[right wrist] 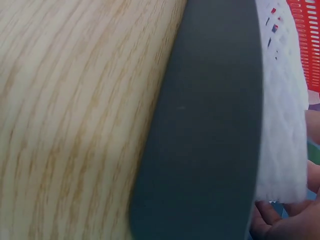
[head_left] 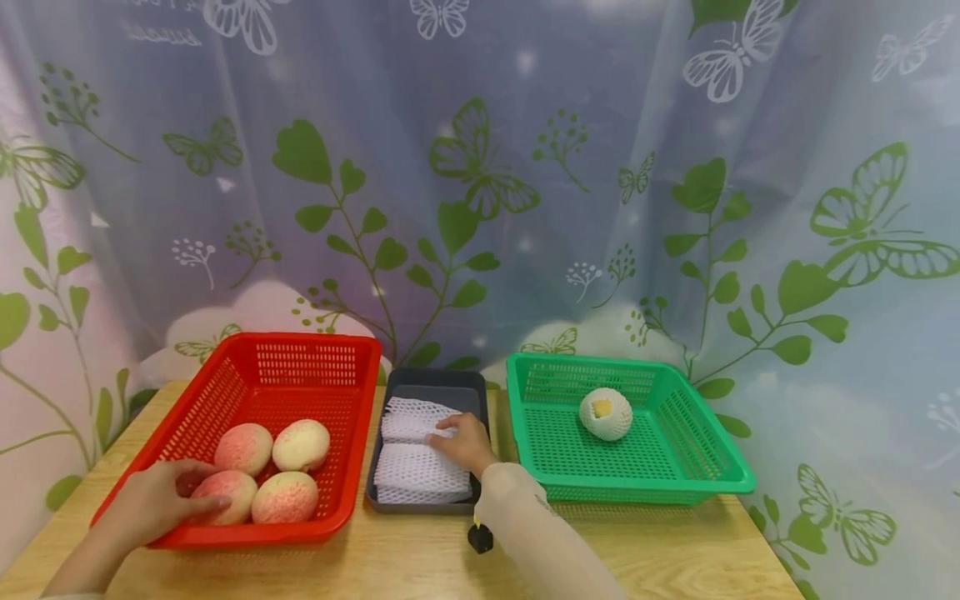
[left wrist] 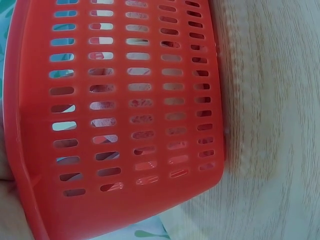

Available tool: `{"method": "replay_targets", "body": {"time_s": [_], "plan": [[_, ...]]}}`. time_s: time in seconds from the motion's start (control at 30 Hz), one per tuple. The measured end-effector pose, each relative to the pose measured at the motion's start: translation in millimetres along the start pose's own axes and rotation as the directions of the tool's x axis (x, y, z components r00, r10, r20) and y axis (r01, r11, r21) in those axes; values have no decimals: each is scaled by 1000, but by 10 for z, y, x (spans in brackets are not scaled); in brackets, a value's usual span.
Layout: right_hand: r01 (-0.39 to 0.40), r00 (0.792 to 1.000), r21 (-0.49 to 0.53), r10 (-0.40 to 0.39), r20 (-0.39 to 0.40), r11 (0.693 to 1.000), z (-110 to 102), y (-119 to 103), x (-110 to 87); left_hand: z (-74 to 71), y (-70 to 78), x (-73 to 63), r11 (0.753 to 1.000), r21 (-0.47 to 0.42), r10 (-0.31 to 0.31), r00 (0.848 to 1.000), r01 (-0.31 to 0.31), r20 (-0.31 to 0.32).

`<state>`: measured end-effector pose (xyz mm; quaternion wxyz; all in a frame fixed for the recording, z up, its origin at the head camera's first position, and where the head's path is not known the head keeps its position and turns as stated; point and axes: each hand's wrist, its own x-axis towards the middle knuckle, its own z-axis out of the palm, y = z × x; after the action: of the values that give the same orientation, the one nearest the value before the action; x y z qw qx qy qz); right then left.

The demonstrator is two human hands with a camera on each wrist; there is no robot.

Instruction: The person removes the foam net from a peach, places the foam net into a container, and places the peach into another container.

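Note:
Inside the red basket [head_left: 303,346], several pink-and-cream peaches [head_left: 243,450] sit grouped toward the front. My left hand [head_left: 153,500] reaches over the basket's left front side, its thumb and fingers around the front-left peach [head_left: 234,493]. In the left wrist view, the basket's slotted wall [left wrist: 120,112] hides most of that hand's grasp. White foam fruit nets [head_left: 420,475] lie in layers in a dark grey tray [head_left: 438,379]. My right hand [head_left: 467,446] is over their right side, fingertips at the upper net [head_left: 416,421], thumb and forefinger apart. The right wrist view shows fingers [right wrist: 300,222] beside the net's end.
To the right stands a green basket [head_left: 630,485] holding one pale round fruit in a foam net [head_left: 606,414]. A small black object [head_left: 480,538] lies before the tray on the wooden table [head_left: 405,558]. A butterfly-and-leaf curtain [head_left: 570,275] hangs close behind the containers.

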<state>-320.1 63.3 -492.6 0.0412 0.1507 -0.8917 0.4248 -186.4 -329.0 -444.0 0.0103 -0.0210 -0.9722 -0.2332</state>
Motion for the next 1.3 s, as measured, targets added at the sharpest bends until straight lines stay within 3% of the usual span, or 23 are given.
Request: {"method": "replay_targets", "body": {"time_s": [0.1, 0.33, 0.4, 0.67, 0.8, 0.97, 1.2, 1.3], "plan": [[-35, 999, 29, 35, 12, 999, -3, -16, -5, 2, 1, 2, 1000, -1, -4, 1000, 4, 5], [27, 1000, 21, -27, -16, 999, 7, 1, -6, 26, -27, 6, 1000, -4, 10, 1000, -10, -9], [-3, 1000, 28, 3, -2, 1000, -14, -67, -24, 28, -33, 11, 1000, -8, 11, 1000, -11, -9], [12, 999, -32, -13, -30, 999, -17, -117, -15, 28, -30, -2, 1000, -8, 14, 1000, -14, -26], [-8, 1000, -14, 8, -17, 1000, -30, -131, -8, 27, -45, -12, 999, -19, 29, 998, -30, -47], [15, 1000, 23, -15, 11, 1000, -140, -206, -16, 22, -67, -29, 998, -32, 45, 996, -47, -71], [10, 999, 140, -15, 32, 990, -452, -391, 11, -26, -33, -44, 992, -123, 13, 994, -27, -113], [19, 1000, 145, -21, 17, 989, -599, -424, 25, -38, 21, -23, 989, -138, 26, 991, -44, -132]]}}
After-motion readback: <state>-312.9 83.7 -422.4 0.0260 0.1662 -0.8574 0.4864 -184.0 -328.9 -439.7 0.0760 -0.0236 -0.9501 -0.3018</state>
